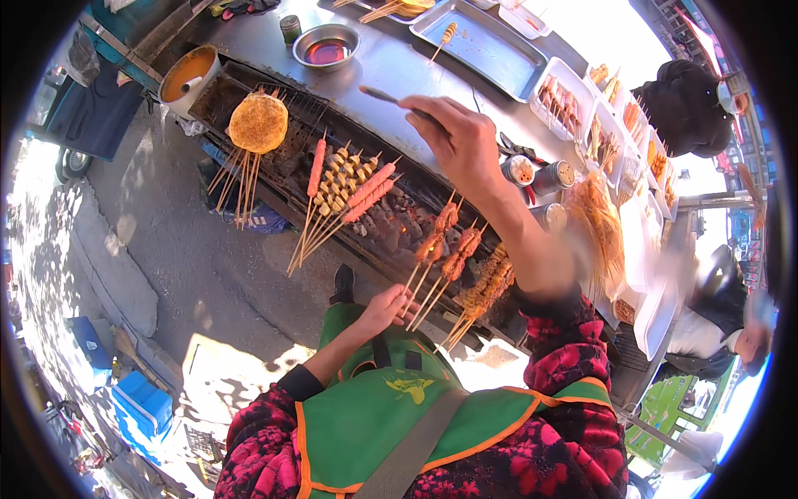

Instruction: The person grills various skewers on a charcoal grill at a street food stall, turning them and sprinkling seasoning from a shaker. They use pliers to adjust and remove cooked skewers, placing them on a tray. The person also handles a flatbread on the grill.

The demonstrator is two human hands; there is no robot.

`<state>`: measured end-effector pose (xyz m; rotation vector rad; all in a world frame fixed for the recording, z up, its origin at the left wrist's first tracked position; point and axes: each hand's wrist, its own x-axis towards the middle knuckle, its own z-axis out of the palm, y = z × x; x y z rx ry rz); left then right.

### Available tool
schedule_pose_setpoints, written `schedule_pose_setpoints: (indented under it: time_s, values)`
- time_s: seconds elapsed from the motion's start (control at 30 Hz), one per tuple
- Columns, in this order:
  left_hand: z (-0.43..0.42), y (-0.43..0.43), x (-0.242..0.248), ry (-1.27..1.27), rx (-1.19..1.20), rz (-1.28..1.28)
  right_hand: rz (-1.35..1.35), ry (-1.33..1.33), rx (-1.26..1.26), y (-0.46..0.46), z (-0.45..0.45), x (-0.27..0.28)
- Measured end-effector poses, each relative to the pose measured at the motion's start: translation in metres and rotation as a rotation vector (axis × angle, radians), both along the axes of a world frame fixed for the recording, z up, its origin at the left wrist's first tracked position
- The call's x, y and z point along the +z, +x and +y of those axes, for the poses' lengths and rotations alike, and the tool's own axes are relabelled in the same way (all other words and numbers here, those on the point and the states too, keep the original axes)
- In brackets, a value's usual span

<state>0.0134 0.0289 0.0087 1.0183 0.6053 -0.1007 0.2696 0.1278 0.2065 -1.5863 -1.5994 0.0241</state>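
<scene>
My right hand (458, 128) is raised over the steel counter (268, 37), closed on a thin-handled brush (379, 95). Down at the grill's near edge, my left hand (385, 309) has its fingers around the wooden stick ends of a meat skewer (430, 246). More meat skewers (462, 252) lie beside it over the coals (399, 224), with browned skewers (489, 284) further right. Left of them are pink sausage skewers (372, 190) and spiral-cut skewers (343, 181). A round flatbread (258, 122) rests on skewers at the grill's left end.
A metal bowl of red liquid (325, 51) and a pot (189, 81) stand beyond the grill. Shaker tins (552, 177), tongs (517, 148), a steel tray (480, 47) and white trays of skewers (564, 100) line the right. Other people (704, 312) are at far right.
</scene>
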Motion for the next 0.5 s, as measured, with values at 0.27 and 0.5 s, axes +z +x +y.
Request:
schedule_pose_setpoints:
  time_s: [0.27,0.5]
  values:
    - [0.001,0.002,-0.016,-0.138,-0.092,0.049,-0.117,-0.343,-0.210,-0.010,0.270,-0.103]
    - [0.020,0.010,-0.011,-0.342,-0.334,-0.017,0.005,-0.310,-0.148,0.019,0.121,-0.091]
